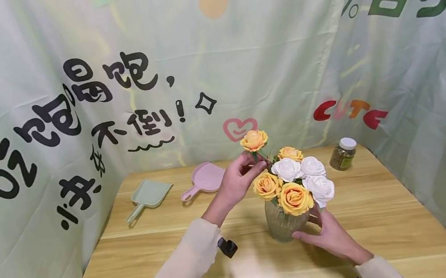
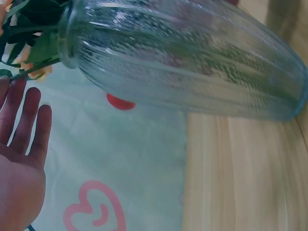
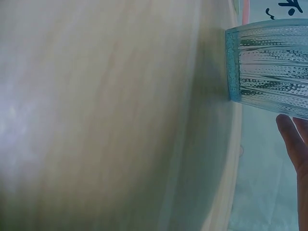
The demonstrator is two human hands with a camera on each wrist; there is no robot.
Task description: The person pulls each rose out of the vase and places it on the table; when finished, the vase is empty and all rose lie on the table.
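Note:
A ribbed clear glass vase (image 1: pixel 281 223) stands upright on the table, filled with artificial roses: three white roses (image 1: pixel 287 170) and several orange ones. My left hand (image 1: pixel 235 180) is at the upper left of the bunch and pinches the stem of an orange rose (image 1: pixel 254 140), whose head rises above the rest. In the left wrist view, its other fingers (image 2: pixel 37 127) extend near the vase's rim. Low on the vase's right side, my right hand (image 1: pixel 333 236) holds the glass, thumb in front and fingers partly hidden behind. The right wrist view shows fingertips (image 3: pixel 288 129) at the glass.
A green dustpan (image 1: pixel 151 193) and a pink dustpan (image 1: pixel 208 176) lie at the back left of the wooden table (image 1: pixel 235 267). At the back right stands a jar (image 1: pixel 343 154) with a white lid. Printed fabric (image 1: pixel 264 63) hangs around the table's back and sides.

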